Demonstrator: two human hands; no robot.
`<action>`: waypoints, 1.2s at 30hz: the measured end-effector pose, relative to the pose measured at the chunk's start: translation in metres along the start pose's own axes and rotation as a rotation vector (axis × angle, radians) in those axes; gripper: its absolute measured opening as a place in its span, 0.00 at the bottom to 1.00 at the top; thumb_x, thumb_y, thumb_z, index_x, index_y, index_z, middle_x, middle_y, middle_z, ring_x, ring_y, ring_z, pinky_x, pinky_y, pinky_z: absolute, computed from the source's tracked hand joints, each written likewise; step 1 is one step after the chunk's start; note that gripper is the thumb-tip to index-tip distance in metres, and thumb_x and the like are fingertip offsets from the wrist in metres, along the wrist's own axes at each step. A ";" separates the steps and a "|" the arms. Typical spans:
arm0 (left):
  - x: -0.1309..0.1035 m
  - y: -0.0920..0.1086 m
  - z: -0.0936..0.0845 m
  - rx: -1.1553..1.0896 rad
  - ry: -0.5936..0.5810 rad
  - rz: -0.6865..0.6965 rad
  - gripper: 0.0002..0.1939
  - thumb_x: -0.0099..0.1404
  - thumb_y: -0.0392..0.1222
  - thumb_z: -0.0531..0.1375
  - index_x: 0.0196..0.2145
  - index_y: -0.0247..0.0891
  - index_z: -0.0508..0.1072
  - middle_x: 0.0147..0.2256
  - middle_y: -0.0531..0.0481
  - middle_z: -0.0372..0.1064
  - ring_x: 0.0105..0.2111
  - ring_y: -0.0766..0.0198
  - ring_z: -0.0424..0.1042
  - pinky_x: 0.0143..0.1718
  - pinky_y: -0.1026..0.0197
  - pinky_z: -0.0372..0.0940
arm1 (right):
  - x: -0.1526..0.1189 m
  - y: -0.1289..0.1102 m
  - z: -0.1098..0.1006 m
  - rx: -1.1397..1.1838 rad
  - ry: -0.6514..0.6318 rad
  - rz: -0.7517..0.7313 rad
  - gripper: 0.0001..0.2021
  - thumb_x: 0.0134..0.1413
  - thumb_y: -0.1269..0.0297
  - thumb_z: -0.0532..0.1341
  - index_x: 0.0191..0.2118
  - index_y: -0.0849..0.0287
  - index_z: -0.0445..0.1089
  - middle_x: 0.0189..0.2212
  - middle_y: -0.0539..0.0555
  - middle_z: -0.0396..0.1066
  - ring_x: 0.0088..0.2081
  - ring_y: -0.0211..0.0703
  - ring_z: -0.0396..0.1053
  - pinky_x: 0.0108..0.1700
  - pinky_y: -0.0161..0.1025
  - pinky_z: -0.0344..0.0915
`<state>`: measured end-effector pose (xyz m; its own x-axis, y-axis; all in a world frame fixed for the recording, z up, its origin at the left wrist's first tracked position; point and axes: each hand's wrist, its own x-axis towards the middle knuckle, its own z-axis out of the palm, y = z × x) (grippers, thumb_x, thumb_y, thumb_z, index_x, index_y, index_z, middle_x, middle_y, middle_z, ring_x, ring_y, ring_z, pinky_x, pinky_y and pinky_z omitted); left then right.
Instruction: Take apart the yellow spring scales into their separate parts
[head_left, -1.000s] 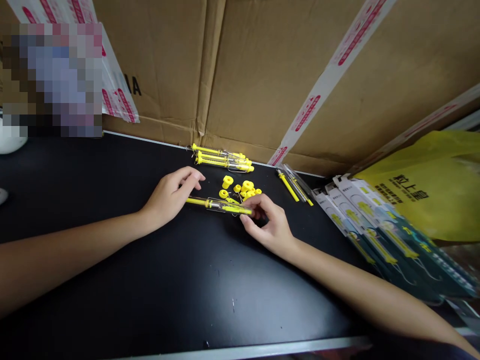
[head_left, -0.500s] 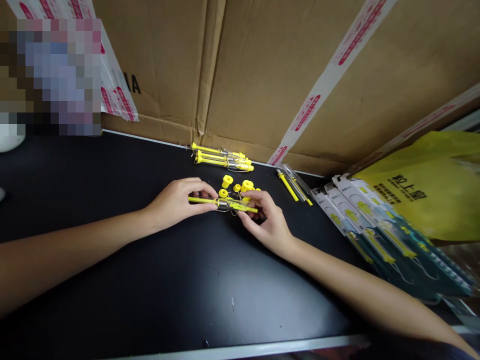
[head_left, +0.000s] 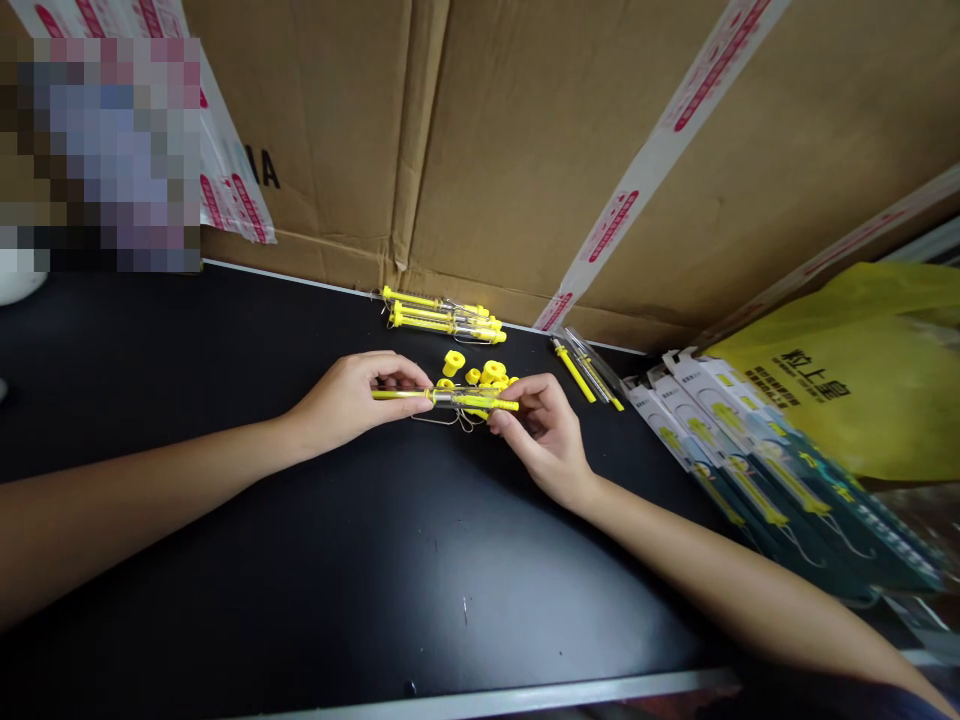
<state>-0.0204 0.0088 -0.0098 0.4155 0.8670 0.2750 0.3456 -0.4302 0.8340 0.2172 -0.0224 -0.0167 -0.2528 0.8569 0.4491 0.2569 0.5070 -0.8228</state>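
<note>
A slim clear tube with a yellow rod in it, which looks like a spring scale, lies level between my two hands just above the table. My left hand pinches its left part between thumb and fingers. At its yellow right end, the thumb and fingers of my right hand close around the tip. Behind and below it are several loose yellow caps, partly hidden by the tube and my right fingers. A bent wire hook shows just under the tube.
Several similar yellow scales lie in a pile against the cardboard box. Loose rods and clear tubes rest to the right. Packaged scales and a yellow bag stand along the right side of the black table.
The spring scale has risen slightly and turned more level. My right hand has shifted a little right and up along its end. My left hand keeps its hold, nearly still.
</note>
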 end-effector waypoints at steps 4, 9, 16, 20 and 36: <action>0.000 0.001 0.001 -0.021 0.006 -0.012 0.11 0.57 0.47 0.63 0.36 0.39 0.74 0.31 0.55 0.70 0.31 0.70 0.68 0.34 0.67 0.62 | 0.001 0.001 -0.001 0.023 0.008 0.025 0.08 0.54 0.64 0.61 0.38 0.56 0.61 0.31 0.49 0.66 0.28 0.34 0.65 0.31 0.34 0.64; 0.000 0.002 0.001 -0.027 0.015 -0.028 0.11 0.57 0.47 0.63 0.36 0.39 0.74 0.31 0.55 0.70 0.31 0.69 0.68 0.34 0.67 0.63 | 0.003 0.002 -0.005 0.003 0.040 0.015 0.07 0.53 0.65 0.62 0.37 0.57 0.64 0.30 0.49 0.66 0.28 0.33 0.65 0.31 0.33 0.64; 0.000 0.001 0.001 -0.030 0.043 -0.035 0.11 0.57 0.47 0.63 0.36 0.40 0.74 0.31 0.55 0.70 0.31 0.69 0.68 0.33 0.67 0.62 | 0.009 0.002 -0.010 -0.012 0.089 0.008 0.06 0.53 0.64 0.62 0.36 0.57 0.65 0.28 0.48 0.65 0.27 0.33 0.64 0.30 0.33 0.63; 0.000 0.001 0.001 -0.050 0.065 -0.036 0.12 0.57 0.48 0.62 0.37 0.40 0.74 0.32 0.54 0.71 0.32 0.69 0.69 0.33 0.67 0.63 | 0.010 0.001 -0.013 -0.006 0.112 -0.007 0.06 0.53 0.64 0.62 0.36 0.57 0.64 0.29 0.49 0.64 0.28 0.34 0.64 0.30 0.34 0.62; 0.002 -0.003 0.002 -0.084 0.132 -0.044 0.15 0.57 0.50 0.63 0.38 0.37 0.74 0.34 0.50 0.72 0.33 0.66 0.70 0.37 0.64 0.65 | 0.018 0.011 -0.018 -0.949 -0.122 -0.326 0.05 0.55 0.64 0.60 0.37 0.55 0.70 0.37 0.55 0.65 0.39 0.47 0.60 0.38 0.44 0.57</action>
<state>-0.0192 0.0113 -0.0130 0.2853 0.9126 0.2929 0.2870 -0.3729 0.8824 0.2318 -0.0002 -0.0117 -0.5235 0.6749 0.5201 0.7806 0.6246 -0.0248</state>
